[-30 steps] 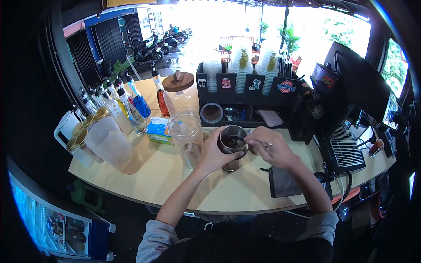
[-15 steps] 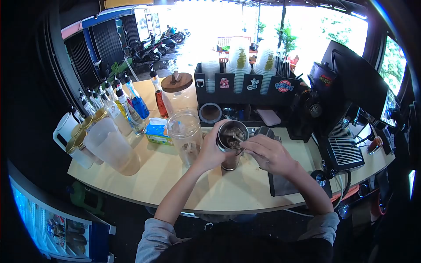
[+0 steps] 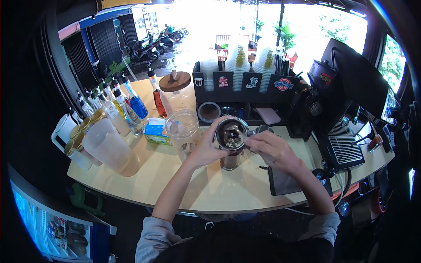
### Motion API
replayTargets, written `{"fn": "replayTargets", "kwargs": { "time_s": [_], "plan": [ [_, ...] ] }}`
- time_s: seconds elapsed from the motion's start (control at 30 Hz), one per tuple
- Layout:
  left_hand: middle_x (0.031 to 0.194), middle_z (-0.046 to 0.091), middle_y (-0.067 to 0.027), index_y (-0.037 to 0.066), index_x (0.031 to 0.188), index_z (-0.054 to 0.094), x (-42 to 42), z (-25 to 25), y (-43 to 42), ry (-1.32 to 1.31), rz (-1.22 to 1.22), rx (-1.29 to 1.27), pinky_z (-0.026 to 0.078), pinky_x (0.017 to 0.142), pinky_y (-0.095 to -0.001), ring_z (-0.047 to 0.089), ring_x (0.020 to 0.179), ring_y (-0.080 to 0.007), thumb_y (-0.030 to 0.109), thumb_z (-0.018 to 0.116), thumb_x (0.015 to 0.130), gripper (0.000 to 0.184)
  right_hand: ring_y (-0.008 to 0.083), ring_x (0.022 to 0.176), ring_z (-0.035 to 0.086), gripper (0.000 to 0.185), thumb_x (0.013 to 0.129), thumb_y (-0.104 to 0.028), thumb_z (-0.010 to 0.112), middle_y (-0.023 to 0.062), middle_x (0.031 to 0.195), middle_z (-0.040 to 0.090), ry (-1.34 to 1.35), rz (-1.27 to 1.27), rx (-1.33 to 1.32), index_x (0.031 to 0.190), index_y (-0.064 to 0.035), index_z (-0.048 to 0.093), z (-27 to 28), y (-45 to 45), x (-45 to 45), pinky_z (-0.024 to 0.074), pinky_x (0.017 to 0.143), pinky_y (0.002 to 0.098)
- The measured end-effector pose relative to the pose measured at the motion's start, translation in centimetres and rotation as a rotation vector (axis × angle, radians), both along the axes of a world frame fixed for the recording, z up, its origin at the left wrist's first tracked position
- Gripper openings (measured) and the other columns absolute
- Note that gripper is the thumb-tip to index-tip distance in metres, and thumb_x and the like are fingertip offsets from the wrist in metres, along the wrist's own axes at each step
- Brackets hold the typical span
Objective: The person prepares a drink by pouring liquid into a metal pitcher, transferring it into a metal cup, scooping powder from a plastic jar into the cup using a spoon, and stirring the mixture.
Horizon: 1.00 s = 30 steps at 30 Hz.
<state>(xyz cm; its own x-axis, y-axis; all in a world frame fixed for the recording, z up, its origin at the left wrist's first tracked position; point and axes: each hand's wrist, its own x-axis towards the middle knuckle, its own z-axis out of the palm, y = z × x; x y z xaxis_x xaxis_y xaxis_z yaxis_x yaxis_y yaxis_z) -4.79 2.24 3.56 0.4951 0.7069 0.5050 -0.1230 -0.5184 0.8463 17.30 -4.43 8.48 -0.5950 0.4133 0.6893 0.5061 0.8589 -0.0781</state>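
A metal shaker cup (image 3: 230, 163) stands on the counter, its mouth towards me, with dark liquid and pale lumps inside that look like ice or foam. My left hand (image 3: 204, 148) is wrapped round its upper side, thumb towards me. Over the rim, my right hand (image 3: 277, 151) pinches the thin handle of what looks like a metal spoon (image 3: 242, 136); its lower end is inside the cup and blurred. Close to my left wrist is a clear plastic jar (image 3: 180, 127) without a lid, partly behind that hand.
A frosted pitcher (image 3: 109, 147), several pump bottles (image 3: 137, 103) and a tissue box (image 3: 158, 131) occupy the left side. Behind are a wooden-lidded jar (image 3: 176, 90) and a black cup holder (image 3: 237, 83). A dark cloth (image 3: 285, 183) and an espresso machine (image 3: 344, 147) are on the right.
My right hand and the spoon have shifted slightly at the cup's rim, and the contents look different. The cup's mouth has moved a little left, with my left hand still round it.
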Motion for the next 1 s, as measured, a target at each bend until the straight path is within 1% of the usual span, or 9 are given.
{"fn": "replayTargets", "kwargs": {
  "time_s": [0.13,0.2,0.43,0.53,0.63,0.7,0.83,0.9,1.0],
  "plan": [
    [0.132,0.047,-0.0070,0.008,0.137,0.036,-0.1,0.4,-0.1,-0.003,-0.001,-0.032,0.034,0.108,-0.0337,0.045,0.125,-0.0194,0.000,0.075,0.062,0.084,0.0265,0.085,0.063,0.037,0.073,0.001,0.068,0.0093,0.098,0.062,-0.008,0.069,-0.084,0.108,-0.0074,0.063,0.2,-0.5,-0.3,0.0530,0.072,0.0357],
    [0.133,0.047,-0.0071,0.008,0.137,0.036,-0.2,0.3,0.2,0.017,-0.038,0.006,0.033,0.109,-0.0337,0.045,0.126,-0.0197,-0.003,0.071,0.061,0.084,0.0269,0.087,0.064,0.032,0.076,0.001,0.068,0.0103,0.100,0.064,0.107,0.003,-0.115,0.107,-0.0069,0.065,0.1,-0.1,-0.2,0.0534,0.075,0.0356],
    [0.135,0.046,-0.0088,0.008,0.138,0.035,-0.5,0.3,0.4,0.011,-0.052,0.030,0.032,0.109,-0.0342,0.044,0.128,-0.0201,0.000,0.074,0.062,0.085,0.0256,0.089,0.065,0.021,0.082,0.001,0.065,0.0119,0.096,0.067,0.247,0.100,-0.412,0.102,-0.0032,0.067,0.6,0.0,0.0,0.0524,0.078,0.0336],
    [0.136,0.045,-0.0095,0.008,0.138,0.035,-0.5,0.5,0.2,0.058,-0.050,0.086,0.032,0.109,-0.0343,0.043,0.128,-0.0197,0.002,0.076,0.062,0.087,0.0236,0.088,0.065,0.019,0.083,0.001,0.063,0.0123,0.094,0.067,0.340,0.078,-0.359,0.101,-0.0006,0.066,0.3,0.7,0.1,0.0516,0.077,0.0323],
    [0.137,0.044,-0.0091,0.008,0.138,0.034,-0.6,0.4,0.4,0.042,-0.046,0.048,0.031,0.110,-0.0344,0.042,0.129,-0.0195,0.003,0.078,0.063,0.087,0.0193,0.083,0.064,0.016,0.086,0.000,0.060,0.0114,0.093,0.066,0.375,0.172,-0.534,0.101,0.0012,0.066,0.3,1.0,0.7,0.0512,0.074,0.0300],
    [0.137,0.044,-0.0083,0.009,0.139,0.034,-0.6,0.7,0.3,0.048,-0.062,0.054,0.030,0.110,-0.0343,0.041,0.129,-0.0194,0.002,0.077,0.063,0.087,0.0166,0.083,0.062,0.013,0.088,-0.001,0.054,0.0131,0.092,0.064,0.490,0.187,-0.710,0.095,0.0037,0.065,0.4,1.1,0.9,0.0504,0.074,0.0294],
    [0.137,0.045,-0.0080,0.008,0.138,0.034,-0.6,0.7,0.3,0.064,-0.061,0.049,0.030,0.111,-0.0342,0.042,0.129,-0.0197,0.002,0.077,0.064,0.086,0.0145,0.083,0.062,0.014,0.089,-0.001,0.054,0.0124,0.092,0.063,0.545,0.194,-0.780,0.094,0.0044,0.065,0.5,1.6,0.8,0.0504,0.075,0.0280],
    [0.136,0.045,-0.0084,0.007,0.138,0.035,-0.6,1.0,0.1,0.077,-0.064,0.064,0.029,0.111,-0.0344,0.042,0.129,-0.0197,0.002,0.077,0.064,0.085,0.0095,0.076,0.057,0.015,0.090,-0.003,0.055,0.0078,0.092,0.062,0.514,0.276,-0.871,0.098,0.0042,0.065,0.6,1.9,1.3,0.0483,0.069,0.0246],
    [0.135,0.046,-0.0088,0.007,0.137,0.036,-0.5,1.3,0.0,0.102,-0.052,0.086,0.029,0.111,-0.0349,0.042,0.129,-0.0200,0.003,0.076,0.063,0.084,0.0090,0.072,0.056,0.014,0.090,-0.004,0.055,0.0077,0.091,0.062,0.583,0.236,-0.850,0.097,0.0037,0.064,0.8,2.0,0.5,0.0479,0.065,0.0238]
  ]
}}
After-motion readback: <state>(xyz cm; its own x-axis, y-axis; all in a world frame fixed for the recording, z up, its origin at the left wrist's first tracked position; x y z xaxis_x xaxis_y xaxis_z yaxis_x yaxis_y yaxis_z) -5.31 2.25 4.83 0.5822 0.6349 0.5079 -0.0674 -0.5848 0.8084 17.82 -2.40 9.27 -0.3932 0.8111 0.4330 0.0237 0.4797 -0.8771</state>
